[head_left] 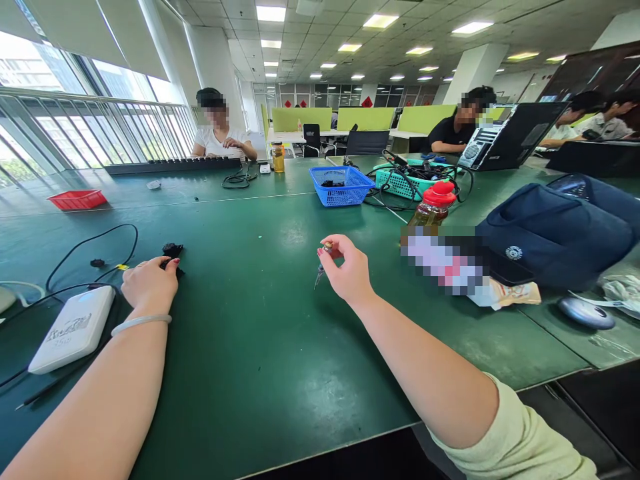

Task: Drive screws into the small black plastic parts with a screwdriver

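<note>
My left hand (150,283) rests low over the table on the left, its fingers closed on a small black part (173,251) whose shape is mostly hidden by them. My right hand (346,268) is raised above the middle of the table. Between its thumb and fingers it pinches a small metal piece (327,247) with a brass-coloured top and a thin silvery end pointing down. Its exact kind is too small to make out. A white power bank (73,329) with grey markings lies beside my left wrist, and a black cable (90,239) loops behind it.
On the green table (280,333) are a red tray (77,199), a blue basket (341,187) with black parts and a green basket (395,183) of cables. A red-lidded bottle (434,203), dark blue bag (555,230) and mouse (586,313) stand right. People sit across the table.
</note>
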The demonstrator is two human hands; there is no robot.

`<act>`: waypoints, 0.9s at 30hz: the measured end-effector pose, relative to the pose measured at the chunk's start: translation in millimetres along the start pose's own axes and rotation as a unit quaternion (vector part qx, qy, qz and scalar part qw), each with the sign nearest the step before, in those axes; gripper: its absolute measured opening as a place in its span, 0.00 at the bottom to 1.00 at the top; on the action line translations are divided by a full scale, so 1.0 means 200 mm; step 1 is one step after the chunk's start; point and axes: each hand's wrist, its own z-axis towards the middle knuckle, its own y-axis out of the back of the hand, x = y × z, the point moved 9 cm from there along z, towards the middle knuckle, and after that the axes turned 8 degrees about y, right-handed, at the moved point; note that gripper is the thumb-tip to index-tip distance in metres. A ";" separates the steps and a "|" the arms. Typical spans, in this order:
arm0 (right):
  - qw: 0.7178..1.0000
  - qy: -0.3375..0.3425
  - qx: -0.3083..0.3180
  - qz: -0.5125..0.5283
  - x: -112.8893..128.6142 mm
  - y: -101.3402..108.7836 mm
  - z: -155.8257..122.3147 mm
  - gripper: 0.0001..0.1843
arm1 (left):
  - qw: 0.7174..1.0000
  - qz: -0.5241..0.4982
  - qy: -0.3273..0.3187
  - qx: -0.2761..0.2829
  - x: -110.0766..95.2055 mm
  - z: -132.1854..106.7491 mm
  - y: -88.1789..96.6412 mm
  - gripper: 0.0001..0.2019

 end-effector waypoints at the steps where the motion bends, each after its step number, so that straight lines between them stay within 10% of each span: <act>1: 1.000 -0.001 0.000 0.000 0.00 0.00 0.00 0.09 | 1.000 -0.002 0.001 0.000 0.00 0.00 0.00 0.28; 18: 1.000 -0.003 0.000 0.008 0.00 0.00 0.00 0.09 | 0.997 0.046 0.034 0.047 0.04 0.01 -0.04 0.26; 27: 1.000 -0.005 0.003 0.008 0.01 0.00 0.00 0.09 | 0.997 0.053 0.032 0.052 0.02 -0.07 -0.05 0.41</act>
